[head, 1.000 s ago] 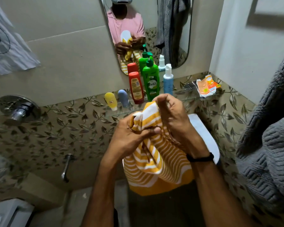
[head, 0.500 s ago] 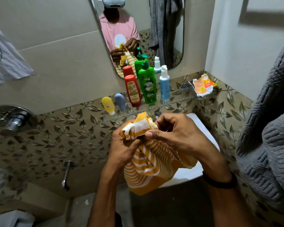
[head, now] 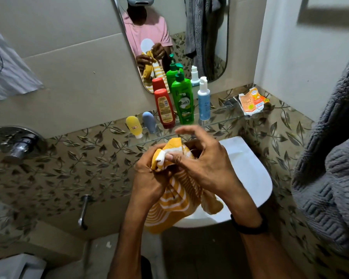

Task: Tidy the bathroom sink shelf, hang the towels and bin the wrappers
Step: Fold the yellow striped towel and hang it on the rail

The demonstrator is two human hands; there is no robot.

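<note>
Two grips on the yellow striped towel (head: 170,206): left hand (head: 147,178) clutches the bunch, right hand (head: 206,167) pinches a corner, best drawn flat before hanging.

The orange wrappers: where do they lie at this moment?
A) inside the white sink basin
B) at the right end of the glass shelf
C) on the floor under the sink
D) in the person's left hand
B: the orange wrappers lie at the right end of the glass shelf, not touched by either hand.
</note>
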